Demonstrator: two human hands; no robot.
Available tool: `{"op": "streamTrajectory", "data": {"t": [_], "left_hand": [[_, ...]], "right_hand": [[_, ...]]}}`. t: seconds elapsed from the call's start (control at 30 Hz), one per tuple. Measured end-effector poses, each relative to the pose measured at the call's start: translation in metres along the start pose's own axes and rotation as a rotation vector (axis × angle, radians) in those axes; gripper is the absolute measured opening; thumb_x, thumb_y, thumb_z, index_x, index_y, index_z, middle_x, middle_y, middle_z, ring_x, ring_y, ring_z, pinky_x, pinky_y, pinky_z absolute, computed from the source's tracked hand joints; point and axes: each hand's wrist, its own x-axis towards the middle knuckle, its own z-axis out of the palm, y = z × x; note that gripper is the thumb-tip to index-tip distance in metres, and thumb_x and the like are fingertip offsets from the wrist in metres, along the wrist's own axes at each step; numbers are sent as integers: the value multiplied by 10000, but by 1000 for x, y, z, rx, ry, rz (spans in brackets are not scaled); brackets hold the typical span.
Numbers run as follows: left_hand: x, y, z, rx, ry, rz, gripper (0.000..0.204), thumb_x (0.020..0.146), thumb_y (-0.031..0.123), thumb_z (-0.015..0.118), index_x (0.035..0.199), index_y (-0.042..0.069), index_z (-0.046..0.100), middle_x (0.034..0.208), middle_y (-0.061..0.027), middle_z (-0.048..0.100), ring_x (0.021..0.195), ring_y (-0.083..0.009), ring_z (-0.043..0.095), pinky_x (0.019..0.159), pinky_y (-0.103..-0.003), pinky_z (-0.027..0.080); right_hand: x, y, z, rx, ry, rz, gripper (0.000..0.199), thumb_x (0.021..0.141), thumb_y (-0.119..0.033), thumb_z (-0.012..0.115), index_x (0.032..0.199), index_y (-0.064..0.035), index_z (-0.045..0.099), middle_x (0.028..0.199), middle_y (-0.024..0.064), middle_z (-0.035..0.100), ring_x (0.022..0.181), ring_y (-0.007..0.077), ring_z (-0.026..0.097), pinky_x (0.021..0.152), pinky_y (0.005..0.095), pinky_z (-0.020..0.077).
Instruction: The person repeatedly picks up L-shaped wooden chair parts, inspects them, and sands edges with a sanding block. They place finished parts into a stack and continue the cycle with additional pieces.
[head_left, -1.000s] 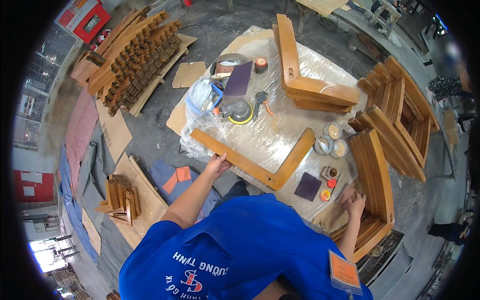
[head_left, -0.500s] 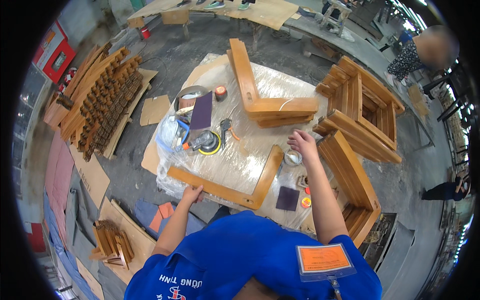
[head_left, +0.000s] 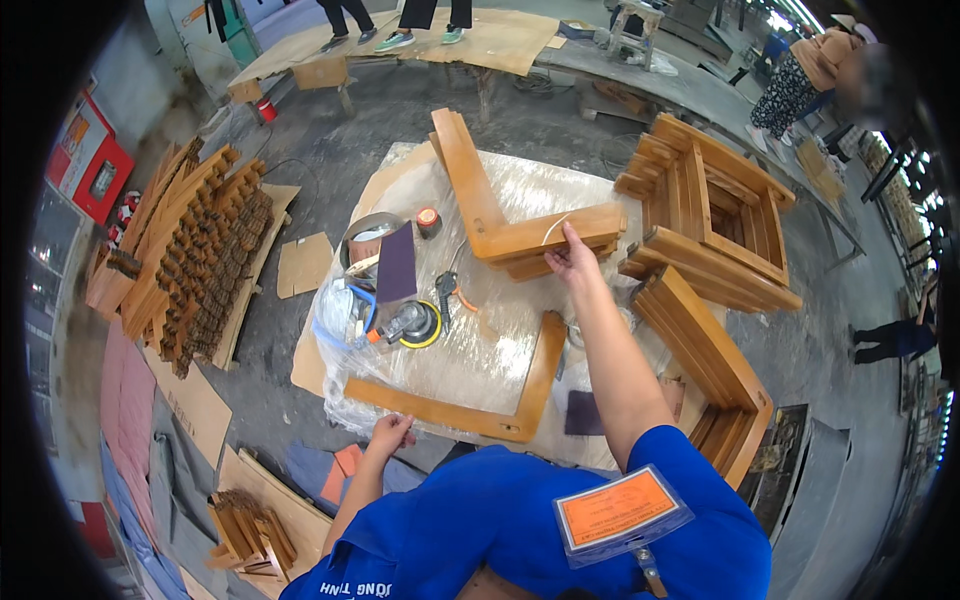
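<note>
My right hand reaches to the near edge of a stack of L-shaped wooden frames. Its index finger lies over the top frame beside a thin white strip; the thumb is lower, at the frame's side. Close in front of me, another L-shaped wooden frame lies flat on the plastic-covered table. At its near edge is my left hand, fingers curled together, with nothing visible in them. My right forearm partly hides a small round container.
Left on the table are a yellow-rimmed sander, a black tool with orange tips, a dark sheet and a red-lidded jar. More frames stand at right. Wooden parts are stacked on the floor at left.
My right hand has moved forward and left from beside the small container onto the stacked frames. My left hand has drawn back from the near frame's edge. The view has shifted slightly.
</note>
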Motion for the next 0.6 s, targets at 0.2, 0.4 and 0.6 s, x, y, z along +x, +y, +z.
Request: {"op": "streamTrajectory", "data": {"t": [0.2,0.4,0.6], "left_hand": [[6,10,-7,12,-46,88,311,897,328,603,840,25,569,631,-84,636,525,-136,604,454,-242,430],[12,68,-4,-34,-95,281,285,906,309,593,901,24,588,707,-73,650,642,-143,630,565,-253,476],[-18,181,13,-494,-105,474,503,936,427,499,1278,61,461,1133,-151,591,1019,-215,595,812,-354,493]], "right_hand": [[-33,-2,10,-79,-3,-114,374,805,-239,728,1075,-56,546,960,67,563,834,205,536,731,368,542],[-93,-4,9,-191,-167,-248,368,811,-195,718,1100,-59,536,993,43,617,794,159,608,695,285,534],[-173,-8,-10,-189,-451,-236,385,840,-189,684,1157,-49,518,1026,69,644,879,174,647,694,298,549]]}}
